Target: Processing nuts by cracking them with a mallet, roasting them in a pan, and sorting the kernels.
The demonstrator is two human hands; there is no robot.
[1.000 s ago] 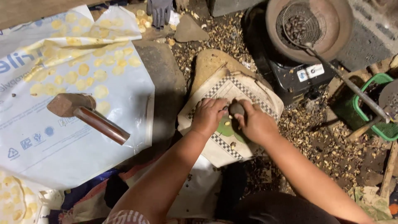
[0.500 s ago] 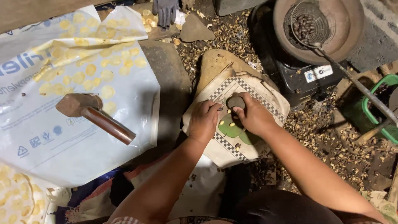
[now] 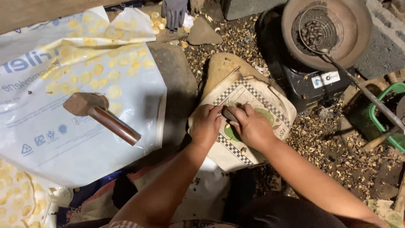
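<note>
Two bare hands meet over one tile (image 3: 270, 99), a square ceramic piece with a checkered black-and-white border and a green patch near the middle, lying on the ground on a tan slab. The left hand (image 3: 206, 126) rests on the tile with its fingers curled down together, touching the dark stone (image 3: 230, 114). The right hand (image 3: 253, 126) grips that one stone, a small, smooth, rounded grey lump, fingers clamped around it; it sits between the two hands, pressed low against the tile. One or two small pale bits lie on the tile just under the hands, too small to tell apart.

To the left lies one mallet (image 3: 101, 115): a blunt reddish-brown head with a round, polished wooden handle. It rests on a glossy white plastic sheet (image 3: 55, 147), crinkled, dotted with many flat, round, pale yellow pieces, too many to count.

At upper right stands one wide, round, rusty-brown pan (image 3: 363, 38) on a black stove (image 3: 303, 82). In it sits one wire-mesh basket (image 3: 318, 27) holding dark, roasted lumps, with a long thin metal handle running to the right edge. One green plastic basket (image 3: 382, 107) shows at that edge. One grey glove (image 3: 174, 12) lies at the top. Brown crumbly shell scraps (image 3: 333, 143) litter the ground.
</note>
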